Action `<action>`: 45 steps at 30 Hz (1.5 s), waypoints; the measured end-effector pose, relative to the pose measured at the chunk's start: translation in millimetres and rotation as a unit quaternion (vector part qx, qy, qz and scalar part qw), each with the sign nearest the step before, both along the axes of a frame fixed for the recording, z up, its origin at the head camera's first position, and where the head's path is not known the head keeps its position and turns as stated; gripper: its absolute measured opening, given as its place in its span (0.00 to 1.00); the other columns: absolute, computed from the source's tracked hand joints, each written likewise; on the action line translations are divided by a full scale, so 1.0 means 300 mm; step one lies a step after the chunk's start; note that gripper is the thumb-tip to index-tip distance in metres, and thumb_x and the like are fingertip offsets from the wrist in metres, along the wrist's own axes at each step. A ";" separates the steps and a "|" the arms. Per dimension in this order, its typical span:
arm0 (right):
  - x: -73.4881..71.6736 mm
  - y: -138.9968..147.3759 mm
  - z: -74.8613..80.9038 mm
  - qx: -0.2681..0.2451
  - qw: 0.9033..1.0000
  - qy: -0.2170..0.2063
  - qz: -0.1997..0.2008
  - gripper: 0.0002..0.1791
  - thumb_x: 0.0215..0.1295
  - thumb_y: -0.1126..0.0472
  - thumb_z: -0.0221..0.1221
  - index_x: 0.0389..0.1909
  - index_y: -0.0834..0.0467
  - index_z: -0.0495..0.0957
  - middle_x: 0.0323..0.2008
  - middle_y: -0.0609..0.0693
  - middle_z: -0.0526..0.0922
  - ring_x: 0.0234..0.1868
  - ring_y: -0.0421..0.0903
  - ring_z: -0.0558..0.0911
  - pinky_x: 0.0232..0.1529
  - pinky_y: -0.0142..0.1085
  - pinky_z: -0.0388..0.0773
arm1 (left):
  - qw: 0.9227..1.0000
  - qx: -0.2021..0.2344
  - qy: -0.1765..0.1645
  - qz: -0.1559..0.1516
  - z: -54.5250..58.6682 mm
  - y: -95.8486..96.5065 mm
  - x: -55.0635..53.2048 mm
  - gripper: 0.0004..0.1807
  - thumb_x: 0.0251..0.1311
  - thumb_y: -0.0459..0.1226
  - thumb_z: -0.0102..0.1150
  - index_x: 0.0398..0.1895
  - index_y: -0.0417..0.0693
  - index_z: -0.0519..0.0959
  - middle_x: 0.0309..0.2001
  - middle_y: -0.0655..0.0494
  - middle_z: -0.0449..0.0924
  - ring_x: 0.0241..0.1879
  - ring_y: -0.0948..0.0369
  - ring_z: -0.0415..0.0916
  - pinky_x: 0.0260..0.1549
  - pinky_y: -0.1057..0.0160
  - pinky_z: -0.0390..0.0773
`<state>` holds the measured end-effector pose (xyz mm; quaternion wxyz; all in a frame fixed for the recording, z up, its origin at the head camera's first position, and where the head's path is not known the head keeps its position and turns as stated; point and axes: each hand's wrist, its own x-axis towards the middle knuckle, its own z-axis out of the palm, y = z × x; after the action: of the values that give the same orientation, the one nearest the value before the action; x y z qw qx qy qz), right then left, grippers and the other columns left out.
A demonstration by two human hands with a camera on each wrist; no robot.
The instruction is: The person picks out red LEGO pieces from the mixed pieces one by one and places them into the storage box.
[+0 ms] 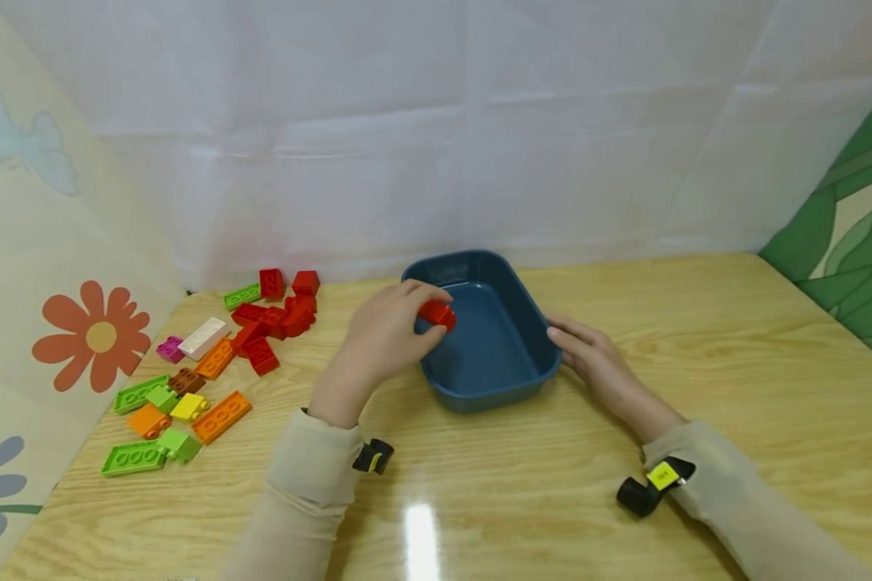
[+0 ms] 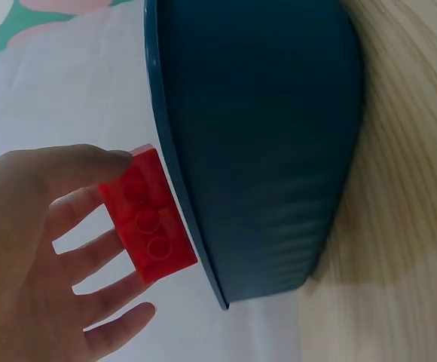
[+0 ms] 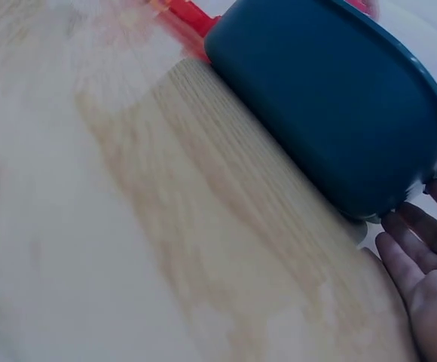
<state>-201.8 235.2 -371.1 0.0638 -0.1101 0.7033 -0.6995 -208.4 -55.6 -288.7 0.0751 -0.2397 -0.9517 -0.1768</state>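
A red toy brick [image 2: 149,215] is pinched between the thumb and fingers of my left hand [image 1: 388,327]. Held over the left rim of a dark blue plastic bin [image 1: 480,327], the brick shows its underside with round tubes in the left wrist view. My right hand [image 1: 589,355] rests against the bin's right side, fingertips touching its outer wall [image 3: 331,113] in the right wrist view. The bin's visible floor is bare, and its left part is partly hidden by my left hand.
At the left lies a loose group of red bricks [image 1: 262,355]. Nearer are orange bricks [image 1: 221,417], green bricks [image 1: 134,457], a yellow brick [image 1: 189,407], a white brick [image 1: 203,337] and a brown brick [image 1: 186,381]. A white cloth [image 1: 436,161] hangs behind the wooden table [image 1: 698,363].
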 end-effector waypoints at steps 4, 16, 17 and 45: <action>0.000 0.011 0.000 -0.004 1.000 0.005 -0.007 0.33 0.77 0.57 0.50 0.72 0.74 0.54 0.58 0.42 0.73 0.55 0.30 0.76 0.54 0.26 0.74 | 1.000 -0.018 0.007 -0.001 0.002 0.050 -0.015 0.21 0.66 0.46 0.62 0.61 0.60 0.77 0.61 0.57 0.74 0.56 0.55 0.73 0.51 0.56 0.76; -0.009 -0.014 -0.016 -0.043 0.999 0.022 -0.015 0.31 0.76 0.61 0.51 0.69 0.79 0.56 0.51 0.36 0.80 0.53 0.33 0.79 0.52 0.27 0.76 | 0.995 -0.104 -0.004 0.014 -0.040 0.064 -0.033 0.20 0.67 0.48 0.60 0.61 0.59 0.78 0.61 0.54 0.74 0.57 0.51 0.72 0.55 0.53 0.73; -0.009 -0.016 -0.017 -0.042 0.999 0.021 -0.016 0.31 0.76 0.61 0.52 0.69 0.79 0.56 0.51 0.36 0.80 0.53 0.33 0.79 0.52 0.27 0.76 | 0.994 -0.111 -0.011 0.013 -0.046 0.062 -0.034 0.20 0.67 0.48 0.60 0.61 0.59 0.78 0.61 0.54 0.74 0.56 0.52 0.72 0.54 0.53 0.74; -0.005 -0.004 -0.016 0.013 1.000 0.015 -0.008 0.33 0.77 0.54 0.50 0.72 0.73 0.56 0.67 0.57 0.69 0.56 0.30 0.75 0.56 0.26 0.73 | 0.989 -0.112 -0.099 -0.007 -0.085 0.087 -0.032 0.15 0.67 0.43 0.61 0.55 0.59 0.82 0.58 0.56 0.78 0.59 0.52 0.70 0.53 0.48 0.72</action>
<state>-203.3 234.1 -375.9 0.0491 -0.1148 0.7140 -0.6889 -217.9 -29.4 -314.2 -0.0480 -0.2346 -0.9665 -0.0920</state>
